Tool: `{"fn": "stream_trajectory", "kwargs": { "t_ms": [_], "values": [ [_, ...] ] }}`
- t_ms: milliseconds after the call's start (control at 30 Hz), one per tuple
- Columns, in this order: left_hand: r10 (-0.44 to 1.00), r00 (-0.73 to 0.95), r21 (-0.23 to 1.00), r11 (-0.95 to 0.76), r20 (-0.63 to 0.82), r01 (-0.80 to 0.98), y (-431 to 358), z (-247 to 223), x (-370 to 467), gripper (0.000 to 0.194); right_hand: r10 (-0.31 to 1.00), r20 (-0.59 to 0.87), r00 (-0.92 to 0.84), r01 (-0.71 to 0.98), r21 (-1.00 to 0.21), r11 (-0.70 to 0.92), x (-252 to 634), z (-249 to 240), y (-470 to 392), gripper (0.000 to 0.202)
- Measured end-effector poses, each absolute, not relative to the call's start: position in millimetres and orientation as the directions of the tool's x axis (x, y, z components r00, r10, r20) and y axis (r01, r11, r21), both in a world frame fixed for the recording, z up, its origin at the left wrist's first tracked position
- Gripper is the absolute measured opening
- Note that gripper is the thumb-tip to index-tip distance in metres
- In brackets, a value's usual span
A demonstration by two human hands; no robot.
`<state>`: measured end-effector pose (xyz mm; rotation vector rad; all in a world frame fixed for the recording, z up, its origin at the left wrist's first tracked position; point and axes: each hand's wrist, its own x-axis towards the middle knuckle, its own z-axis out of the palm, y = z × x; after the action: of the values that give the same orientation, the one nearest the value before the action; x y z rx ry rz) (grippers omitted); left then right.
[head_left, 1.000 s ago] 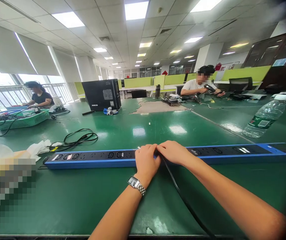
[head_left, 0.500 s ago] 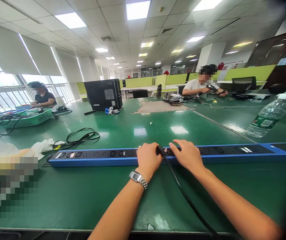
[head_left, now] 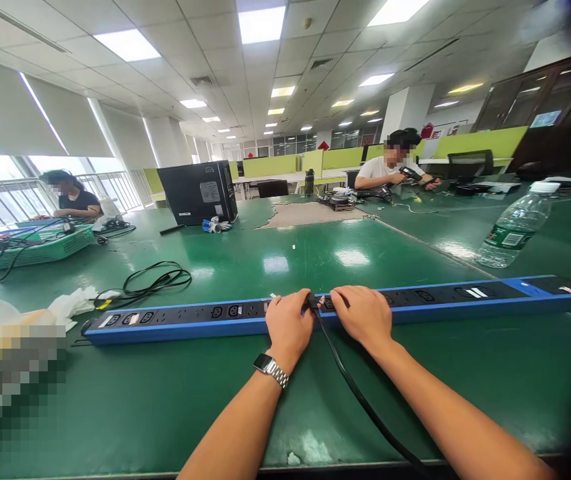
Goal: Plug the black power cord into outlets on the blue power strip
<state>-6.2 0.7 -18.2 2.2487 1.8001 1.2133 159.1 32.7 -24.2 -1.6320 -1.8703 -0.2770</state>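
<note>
A long blue and black power strip (head_left: pixel 175 325) lies across the green table, sockets facing up. My left hand (head_left: pixel 290 323), with a metal-banded watch on its wrist, is closed at the strip's middle, its thumb and fingers against a black plug (head_left: pixel 312 302). From that plug a thick black cable (head_left: pixel 350 383) runs down toward the table's near edge. Just right of the plug, my right hand (head_left: pixel 365 313) is closed over the strip, its fingertips hidden behind the far side. How deep the plug sits in its socket cannot be seen.
A coiled black cord (head_left: pixel 158 283) lies behind the strip's left end. Beyond are a black computer case (head_left: pixel 195 193) and a green basket (head_left: pixel 65 243) with cables. A water bottle (head_left: pixel 515 227) stands at right. Two people sit farther back.
My right hand has come down from a raised, spread-finger pose and curled onto the strip. My left hand stays at the plug. The whole view has shifted slightly.
</note>
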Motion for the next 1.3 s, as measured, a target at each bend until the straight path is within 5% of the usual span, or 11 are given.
{"fn": "stream_trajectory", "kwargs": {
  "t_ms": [233,433,600,1300],
  "values": [
    [0.789,-0.190,0.613,-0.276,0.584,0.740,-3.8,16.2,-6.7,0.027,0.813,0.581,-0.023,0.947,-0.247,0.203,159.4,-23.9,32.5,0.033],
    [0.833,-0.169,0.566,-0.195,0.527,0.801,-14.5,10.5,-71.3,0.026,0.826,0.563,-0.023,0.944,-0.259,0.203,159.9,-23.4,31.2,0.036],
    [0.826,-0.015,0.499,-0.325,0.563,0.803,-24.6,-3.0,-114.0,0.033,0.821,0.570,-0.025,0.940,-0.267,0.214,160.0,-24.1,30.9,0.037],
    [0.893,0.008,0.343,-0.182,0.451,0.922,-25.4,15.3,-85.8,0.028,0.831,0.555,-0.023,0.940,-0.271,0.208,158.1,-23.7,29.5,0.038]
  ]
}}
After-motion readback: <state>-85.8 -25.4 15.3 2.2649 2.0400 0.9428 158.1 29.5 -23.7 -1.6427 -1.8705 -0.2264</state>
